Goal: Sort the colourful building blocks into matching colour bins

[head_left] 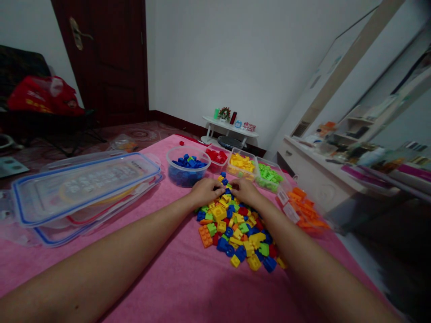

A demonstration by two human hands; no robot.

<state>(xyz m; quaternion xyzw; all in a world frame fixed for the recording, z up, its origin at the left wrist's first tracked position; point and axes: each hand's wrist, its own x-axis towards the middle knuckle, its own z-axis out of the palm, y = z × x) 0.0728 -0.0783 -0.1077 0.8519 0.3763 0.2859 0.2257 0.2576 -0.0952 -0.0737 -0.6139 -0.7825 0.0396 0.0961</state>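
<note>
Blocks (238, 226) beside illegible white labels (291, 212)

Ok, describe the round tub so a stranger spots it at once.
On the pink cloth, find the stacked lids at the left. Just right of them, beyond the brick pile, stands the tub. It is round and holds mostly blue bricks, while the box of red bricks beside it is rectangular.

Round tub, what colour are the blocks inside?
Mostly blue blocks, some green; best in the head view.
</note>
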